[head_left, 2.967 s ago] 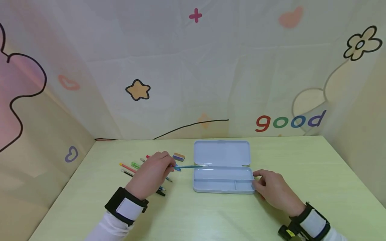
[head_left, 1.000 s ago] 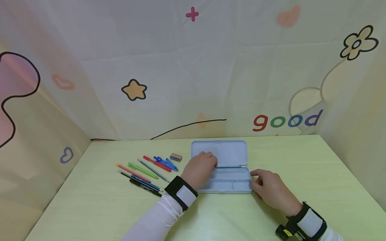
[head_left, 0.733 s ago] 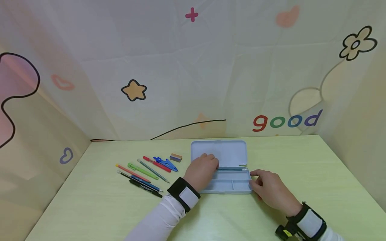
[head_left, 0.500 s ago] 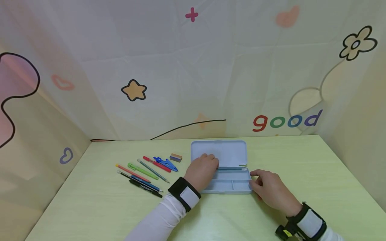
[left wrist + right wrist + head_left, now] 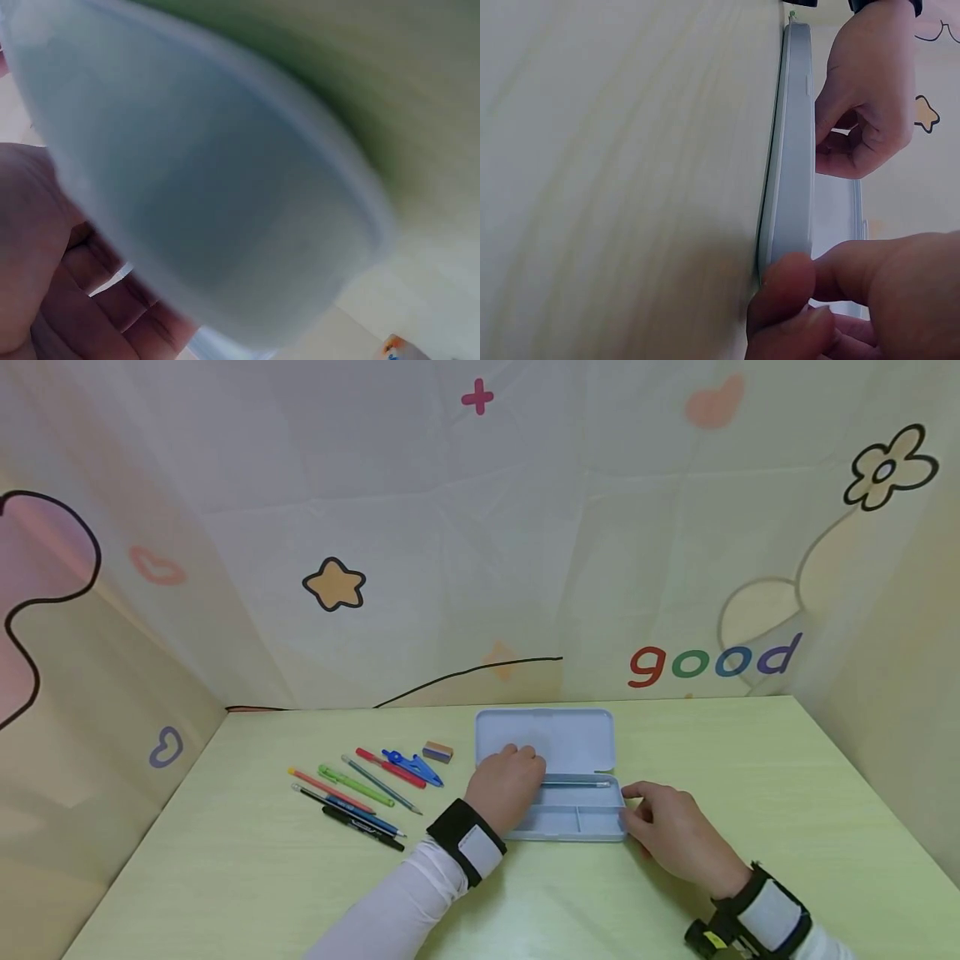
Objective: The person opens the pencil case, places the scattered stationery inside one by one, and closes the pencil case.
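Pale table [image 5: 225, 860], pencil [image 5: 577, 783] lengthwise in case [image 5: 600, 821], pale end rightward, left grip [image 5: 506, 787] unclear, right grip [image 5: 678, 832] pinching case

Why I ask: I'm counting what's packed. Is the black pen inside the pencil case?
No, the black pen lies on the table, left of the open pencil case and apart from it.

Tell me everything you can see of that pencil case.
The pencil case is pale blue, with rounded corners, and looks like plastic. It lies open on the table, its lid folded back on the far side. Inside are a long rear compartment holding a pencil and a divided front strip. The left hand covers part of its left side; the right hand holds its right end.
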